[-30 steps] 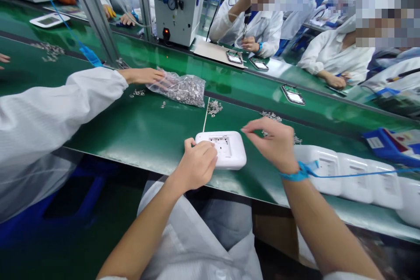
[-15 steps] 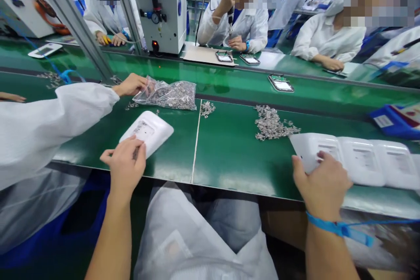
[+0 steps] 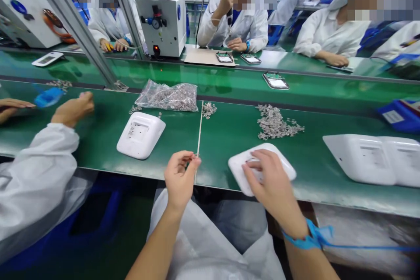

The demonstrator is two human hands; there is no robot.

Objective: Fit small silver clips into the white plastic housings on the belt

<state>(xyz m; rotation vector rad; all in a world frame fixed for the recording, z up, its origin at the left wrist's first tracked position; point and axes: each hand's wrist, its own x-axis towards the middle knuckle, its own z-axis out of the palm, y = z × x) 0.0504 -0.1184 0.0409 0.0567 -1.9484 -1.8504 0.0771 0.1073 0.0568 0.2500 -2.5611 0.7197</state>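
Observation:
My right hand [image 3: 274, 183] is closed on a white plastic housing [image 3: 238, 167] near the front edge of the green bench, its fingers reaching into the recess. To its left, above the bench edge, my left hand [image 3: 180, 179] is pinched at the fingertips on a tiny shiny metal piece [image 3: 197, 155], mostly hidden. A second white housing [image 3: 140, 142] lies with its recess up, left of my left hand. Small metal clips form a pile [image 3: 277, 122] behind my right hand, and a smaller heap [image 3: 209, 109] lies by the white line.
A clear bag of metal pieces [image 3: 173, 96] rests at the back of the bench. More white housings [image 3: 369, 157] stand in a row at right, near a blue bin [image 3: 398, 116]. A co-worker's hand [image 3: 74, 107] is at left. Across the belt sits a grey machine [image 3: 164, 26].
My right hand has brought one housing leftward from the row. My left hand has let go of the other housing and moved right. The co-worker's hand has left the bag.

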